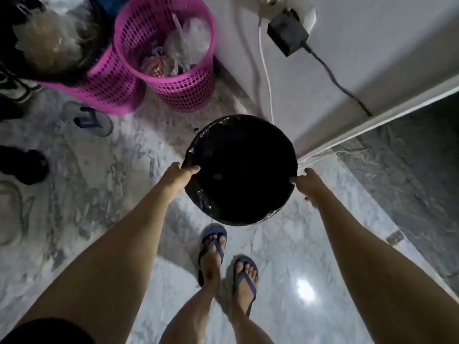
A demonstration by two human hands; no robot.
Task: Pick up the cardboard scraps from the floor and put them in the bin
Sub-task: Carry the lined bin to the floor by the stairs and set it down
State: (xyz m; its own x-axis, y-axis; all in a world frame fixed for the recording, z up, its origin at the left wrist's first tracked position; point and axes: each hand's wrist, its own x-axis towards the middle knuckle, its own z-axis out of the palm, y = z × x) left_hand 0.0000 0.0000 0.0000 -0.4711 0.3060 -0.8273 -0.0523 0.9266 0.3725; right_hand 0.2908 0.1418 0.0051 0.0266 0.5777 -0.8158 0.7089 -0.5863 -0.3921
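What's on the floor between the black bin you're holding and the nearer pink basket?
In the head view, only bare marble floor lies between the black-lined bin and the pink basket; no cardboard scrap shows there.

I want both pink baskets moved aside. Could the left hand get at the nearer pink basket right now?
Probably not yet: the left hand grips the black bin's rim. The basket stands unobstructed beyond it.

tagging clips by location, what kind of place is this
Most likely a room in a home. Polished marble floor, two pink mesh baskets of plastic waste, a charger plugged into the wall, and loose shoes. Both hands hold a black-lined bin.
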